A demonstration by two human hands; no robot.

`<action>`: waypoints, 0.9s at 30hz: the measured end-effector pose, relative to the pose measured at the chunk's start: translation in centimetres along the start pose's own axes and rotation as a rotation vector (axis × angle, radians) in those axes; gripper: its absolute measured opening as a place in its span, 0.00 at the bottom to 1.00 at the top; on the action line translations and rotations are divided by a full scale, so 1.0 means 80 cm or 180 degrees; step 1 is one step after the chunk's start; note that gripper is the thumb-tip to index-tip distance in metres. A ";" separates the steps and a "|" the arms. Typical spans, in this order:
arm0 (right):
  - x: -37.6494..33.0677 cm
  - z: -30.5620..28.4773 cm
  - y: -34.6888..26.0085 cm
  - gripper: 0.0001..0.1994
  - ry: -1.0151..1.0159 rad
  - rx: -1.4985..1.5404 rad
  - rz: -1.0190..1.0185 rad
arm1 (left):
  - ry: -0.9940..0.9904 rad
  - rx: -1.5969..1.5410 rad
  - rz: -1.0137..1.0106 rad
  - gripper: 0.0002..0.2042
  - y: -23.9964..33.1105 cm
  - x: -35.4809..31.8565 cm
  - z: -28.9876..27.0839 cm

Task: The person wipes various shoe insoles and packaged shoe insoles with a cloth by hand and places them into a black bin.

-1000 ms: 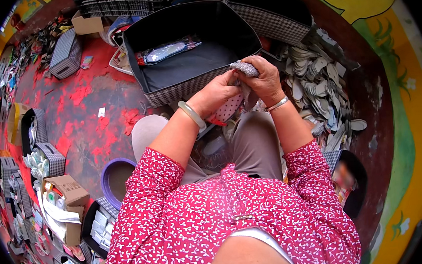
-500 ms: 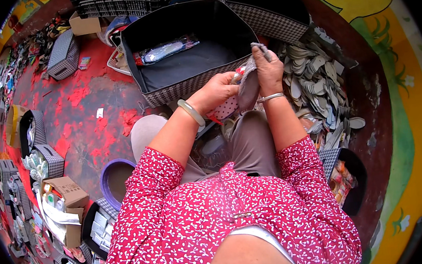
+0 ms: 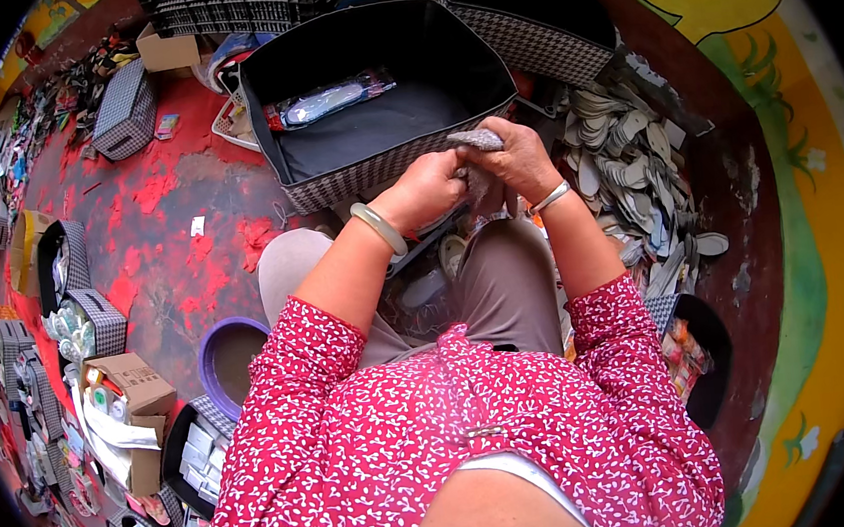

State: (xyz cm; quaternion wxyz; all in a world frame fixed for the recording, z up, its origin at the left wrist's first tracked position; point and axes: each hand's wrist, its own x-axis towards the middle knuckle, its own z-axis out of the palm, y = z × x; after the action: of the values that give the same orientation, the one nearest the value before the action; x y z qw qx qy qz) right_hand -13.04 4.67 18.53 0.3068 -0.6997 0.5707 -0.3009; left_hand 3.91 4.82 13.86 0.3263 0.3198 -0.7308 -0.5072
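Note:
My left hand (image 3: 426, 193) and my right hand (image 3: 526, 162) meet over my knees, just in front of a large houndstooth fabric box (image 3: 359, 174). Both are closed on a soft grey, fuzzy insole (image 3: 477, 140). One end of it sticks out above my fingers; more hangs below between the hands, partly hidden. My left fingers are curled in and mostly turned from view. Inside the box, with its black lining, lies a pair of insoles (image 3: 335, 100) in clear wrapping.
A heap of pale insoles (image 3: 623, 155) lies to the right, against the wall. At the far right stands a second houndstooth box (image 3: 543, 37). A purple basin (image 3: 212, 367) sits left of my legs. Cartons (image 3: 137, 389) and several small boxes line the left side.
My right hand has come down and left, turning over toward my left hand. The grey insole has tipped from upright to nearly level, and the dotted pink and red fabric is no longer visible.

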 end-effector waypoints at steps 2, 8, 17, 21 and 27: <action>0.000 0.006 0.008 0.14 0.0595 0.0173 -0.0062 | -0.0017 0.0083 -0.0149 0.12 0.003 0.002 0.000; 0.010 0.034 0.013 0.12 0.2196 -0.0169 0.0082 | -0.0059 0.0156 -0.0122 0.10 -0.002 0.007 0.005; 0.038 -0.056 0.065 0.16 0.2883 0.3639 0.0896 | -0.0031 -0.2894 -0.0728 0.15 0.003 -0.001 0.000; 0.028 -0.060 0.009 0.18 0.1908 0.3416 0.0025 | 0.0144 -0.3474 -0.0669 0.20 0.001 0.001 -0.019; 0.035 0.037 0.018 0.25 0.0776 -0.0087 -0.1134 | 0.0257 -0.4233 -0.0522 0.17 0.005 0.011 -0.010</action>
State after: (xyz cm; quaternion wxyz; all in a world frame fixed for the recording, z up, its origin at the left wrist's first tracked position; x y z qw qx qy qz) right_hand -11.17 1.92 15.73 0.1680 -0.7520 0.4749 -0.4251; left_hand 4.02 3.80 14.59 0.4413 0.1239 -0.2232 -0.8603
